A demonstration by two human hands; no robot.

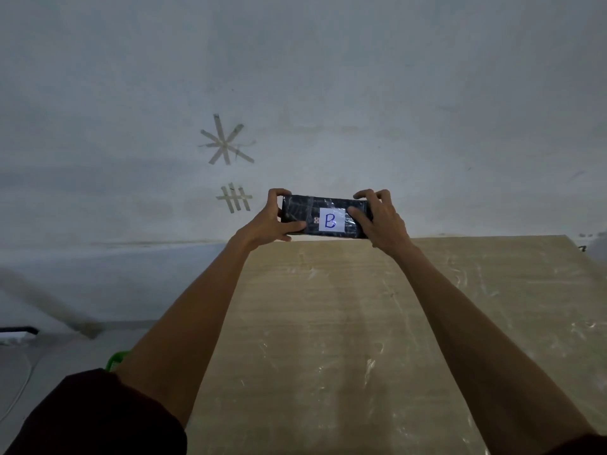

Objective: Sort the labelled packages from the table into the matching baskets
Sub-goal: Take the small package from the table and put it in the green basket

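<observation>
A dark, tape-wrapped rectangular package [302, 210] with a white label [331, 219] marked "B" is held up in front of the wall, above the far edge of the table. My left hand [269, 218] grips its left end, thumb on the front face. My right hand [381, 218] grips its right end, thumb beside the label. Both arms are stretched forward. No basket is fully in view.
A light wooden table [361, 323] with shiny plastic wrap fills the lower right. The pale wall [131, 126] carries tape marks, a star [225, 141] and a grid [235, 198]. A green edge [115, 359] shows beside my left arm. A black object [18, 330] lies at far left.
</observation>
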